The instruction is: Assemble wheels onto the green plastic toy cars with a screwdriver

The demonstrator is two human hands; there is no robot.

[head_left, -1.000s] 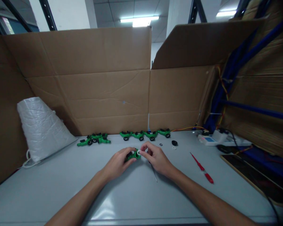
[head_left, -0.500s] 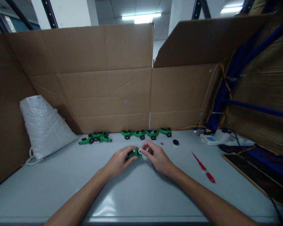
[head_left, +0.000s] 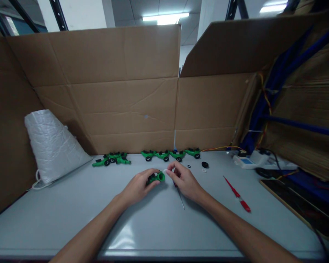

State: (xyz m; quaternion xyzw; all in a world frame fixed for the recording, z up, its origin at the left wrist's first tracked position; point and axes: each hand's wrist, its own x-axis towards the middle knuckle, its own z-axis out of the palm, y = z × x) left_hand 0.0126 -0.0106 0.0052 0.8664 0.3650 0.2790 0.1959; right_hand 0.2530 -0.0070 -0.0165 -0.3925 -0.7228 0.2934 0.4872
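Note:
My left hand (head_left: 140, 185) grips a green plastic fitting (head_left: 160, 176) whose round, hollow mouth faces right. Just beside that mouth, the thumb and forefinger of my right hand (head_left: 184, 181) pinch a small white ring (head_left: 165, 171), apart from the fitting. A thin metal shaft (head_left: 181, 199), like a screwdriver's, sticks out below my right hand; a bit of red shows at its upper end, and the rest is hidden by the fingers. To the right of that hand lie a black round cap (head_left: 205, 164), a small black ring (head_left: 189, 166) and a small white washer (head_left: 204, 170).
Several green fittings with black round parts stand along the back, in a left group (head_left: 112, 159) and a right row (head_left: 162, 156). A red screwdriver (head_left: 238, 195) lies right. A silvery bag (head_left: 53, 146), power strip (head_left: 248, 163), dark panel (head_left: 293, 204) and cardboard walls (head_left: 126, 109) surround the table.
The white ring has come away from the mouth of the green fitting and moved slightly right in my right fingers. The fitting's opening now shows.

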